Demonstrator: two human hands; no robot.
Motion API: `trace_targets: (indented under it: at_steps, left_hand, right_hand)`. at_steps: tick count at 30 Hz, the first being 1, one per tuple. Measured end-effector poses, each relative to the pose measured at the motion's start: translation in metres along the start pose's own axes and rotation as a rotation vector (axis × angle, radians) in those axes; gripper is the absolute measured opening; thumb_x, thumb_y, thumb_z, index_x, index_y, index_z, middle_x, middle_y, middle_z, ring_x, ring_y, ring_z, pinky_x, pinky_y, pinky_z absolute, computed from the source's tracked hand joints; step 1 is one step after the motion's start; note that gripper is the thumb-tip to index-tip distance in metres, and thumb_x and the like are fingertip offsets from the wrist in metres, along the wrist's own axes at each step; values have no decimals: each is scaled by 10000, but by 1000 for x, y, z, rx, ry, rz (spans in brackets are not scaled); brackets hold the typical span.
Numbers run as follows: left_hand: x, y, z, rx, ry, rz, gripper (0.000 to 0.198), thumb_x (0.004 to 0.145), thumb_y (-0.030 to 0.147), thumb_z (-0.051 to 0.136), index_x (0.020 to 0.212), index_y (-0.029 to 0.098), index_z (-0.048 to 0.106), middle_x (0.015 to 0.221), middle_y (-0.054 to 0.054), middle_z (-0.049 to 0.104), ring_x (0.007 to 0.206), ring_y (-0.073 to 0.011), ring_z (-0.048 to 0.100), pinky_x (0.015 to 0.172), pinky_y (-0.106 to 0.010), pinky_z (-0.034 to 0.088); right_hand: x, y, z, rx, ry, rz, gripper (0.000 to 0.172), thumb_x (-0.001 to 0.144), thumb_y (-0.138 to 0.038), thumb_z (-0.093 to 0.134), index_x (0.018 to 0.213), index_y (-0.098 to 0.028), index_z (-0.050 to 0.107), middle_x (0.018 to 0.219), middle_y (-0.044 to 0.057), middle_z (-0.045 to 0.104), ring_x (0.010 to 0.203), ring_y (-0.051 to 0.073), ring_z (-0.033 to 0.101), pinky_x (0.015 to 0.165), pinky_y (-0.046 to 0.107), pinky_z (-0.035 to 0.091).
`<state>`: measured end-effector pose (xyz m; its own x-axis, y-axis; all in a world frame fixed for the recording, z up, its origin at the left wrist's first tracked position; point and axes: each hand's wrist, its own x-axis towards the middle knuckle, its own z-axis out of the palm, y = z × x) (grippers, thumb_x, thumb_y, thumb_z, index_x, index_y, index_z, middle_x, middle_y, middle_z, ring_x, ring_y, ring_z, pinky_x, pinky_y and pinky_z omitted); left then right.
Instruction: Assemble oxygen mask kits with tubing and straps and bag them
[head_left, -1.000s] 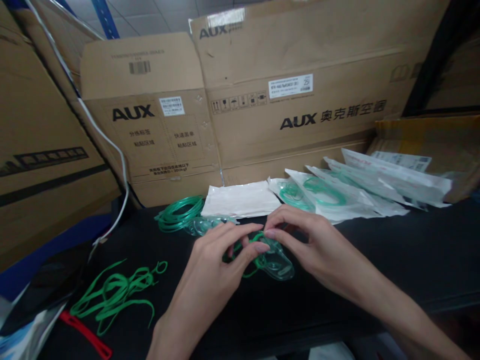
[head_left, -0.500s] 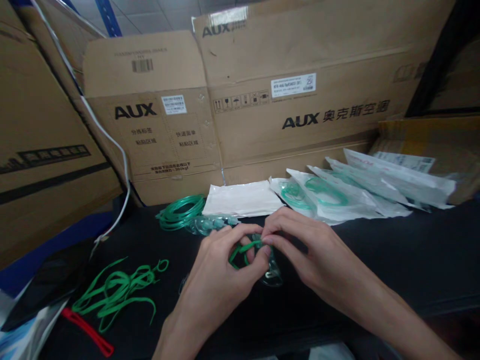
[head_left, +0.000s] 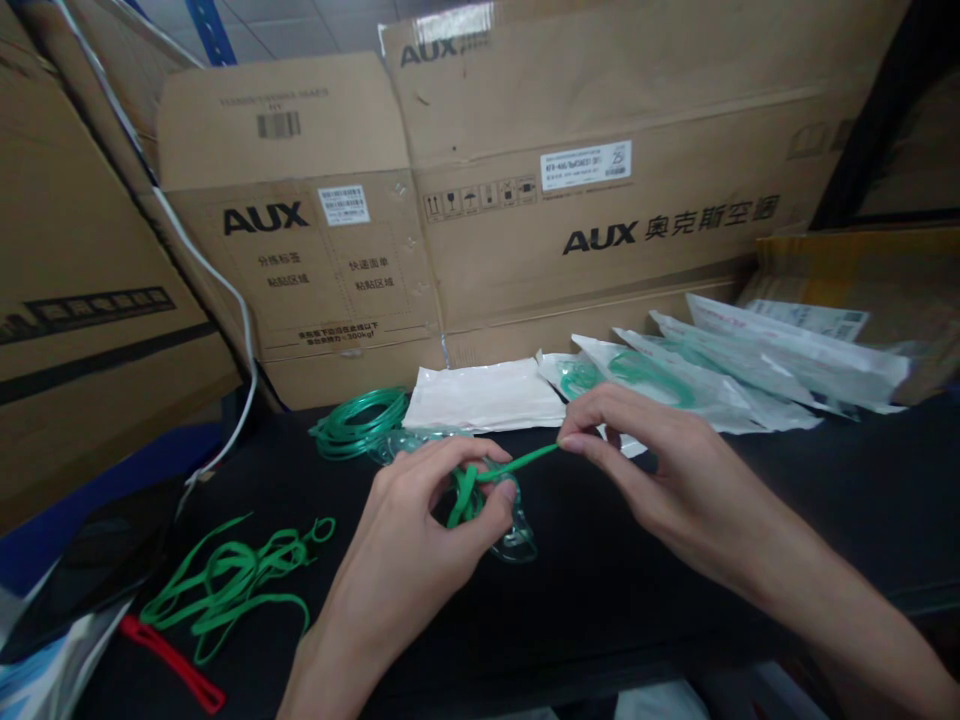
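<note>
My left hand (head_left: pixel 439 520) is closed around a clear plastic mask (head_left: pixel 516 540) and a bunched part of a green elastic strap (head_left: pixel 525 460). Between thumb and forefinger, my right hand (head_left: pixel 637 435) pinches the strap's other end, which is stretched straight between the two hands. The palm and fingers of the left hand hide much of the mask. Behind the left hand, a coil of green tubing (head_left: pixel 360 422) lies beside another clear plastic piece (head_left: pixel 397 442).
Loose green straps (head_left: pixel 240 580) lie on the black table at left, near a red strap (head_left: pixel 172 665) and a dark phone-like slab (head_left: pixel 97 550). White pouches (head_left: pixel 487 395) and several packs with tubing (head_left: pixel 652 378) line the back, before cardboard boxes (head_left: pixel 510 230).
My right hand has moved away to the right, pulling the strap's end out taut. My left hand and the mask have shifted slightly left.
</note>
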<state>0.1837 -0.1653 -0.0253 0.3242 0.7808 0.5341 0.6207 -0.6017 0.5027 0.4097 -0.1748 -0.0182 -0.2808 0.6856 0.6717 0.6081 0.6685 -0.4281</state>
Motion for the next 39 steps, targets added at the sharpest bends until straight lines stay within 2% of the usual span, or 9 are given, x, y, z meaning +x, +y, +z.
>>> trace_targets:
  at_steps: [7,15,20,23,26,29,32,35,39]
  left_hand:
    - [1,-1,-7,33,21,0,89,878,304,704,963,299,731,762,81,659,609,-137,459,621,-261,351]
    - [0,-2,0,22,-15,-3,115,859,249,691,963,282,725,788,61,673,630,-147,489,649,-278,356]
    - [0,2,14,-18,-60,79,116,831,132,675,873,230,722,770,39,679,684,-155,546,683,-283,379]
    - [2,0,18,-80,-22,68,72,895,186,681,895,226,740,750,41,679,656,-141,552,669,-269,403]
    - [3,-5,17,-176,63,-19,79,931,274,690,964,241,753,802,38,704,702,-140,593,673,-250,436]
    - [3,-5,16,-335,100,-74,94,942,312,691,974,246,750,938,22,749,875,-161,666,763,-238,482]
    - [4,2,16,-548,65,-104,82,944,298,684,970,232,725,976,11,757,960,-170,701,845,-239,520]
    - [6,5,15,-639,78,-166,118,954,317,660,901,213,676,879,16,746,888,-153,716,821,-226,538]
    - [9,-5,14,-591,133,-257,197,968,367,618,861,202,635,667,46,676,674,-123,662,704,-218,513]
  right_hand:
    - [1,7,-11,-90,70,21,148,986,-134,550,868,-203,608,870,20,633,819,187,599,738,314,424]
    - [-1,3,-9,-119,109,23,140,985,-133,560,879,-207,614,868,22,634,810,193,599,729,319,432]
    - [-1,-15,10,8,107,0,159,984,-86,551,895,-207,602,878,14,638,827,166,611,753,282,459]
    - [0,-16,20,105,156,61,47,976,-172,605,995,-210,625,943,24,673,854,171,643,770,285,491]
    - [2,-8,27,243,204,249,298,935,-355,675,1176,-197,599,1011,52,694,856,201,683,753,319,534]
    - [5,-4,31,429,30,402,306,905,-452,692,1041,-184,633,893,42,699,805,210,699,696,315,554]
    - [6,-6,34,626,-145,458,287,881,-467,728,884,-196,631,777,6,687,770,198,708,679,293,570]
    - [7,-5,35,749,-105,449,298,848,-450,766,967,-202,651,843,9,726,838,204,735,731,298,603]
    - [8,2,32,752,3,396,302,828,-330,798,1074,-218,661,977,16,738,912,188,736,820,295,609]
